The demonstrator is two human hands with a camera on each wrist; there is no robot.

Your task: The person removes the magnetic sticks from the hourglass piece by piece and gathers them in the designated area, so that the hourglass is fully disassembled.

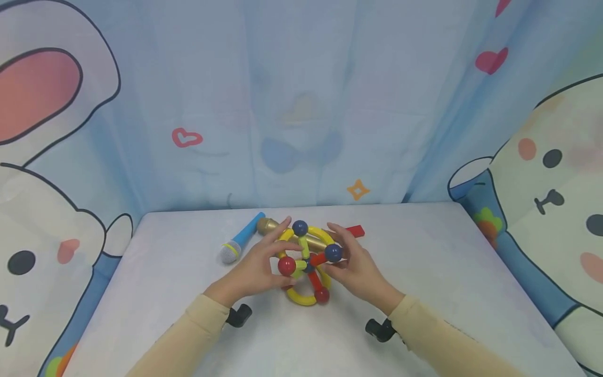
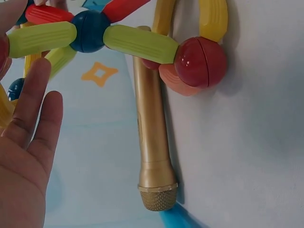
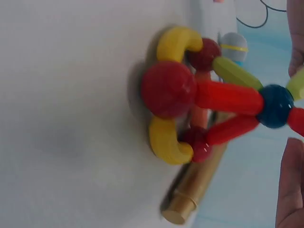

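Left hand [image 1: 254,269] and right hand [image 1: 354,264], fingers spread, cup the toy [image 1: 306,264] from either side on the table [image 1: 447,272]. A gold microphone [image 2: 153,137] lies just beyond the toy, a blue microphone [image 1: 241,245] far left.

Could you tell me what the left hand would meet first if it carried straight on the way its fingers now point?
Most likely the ball-and-stick toy: the left hand already has fingertips at its yellow ring. Beyond lies the gold microphone, though depth is hard to judge.
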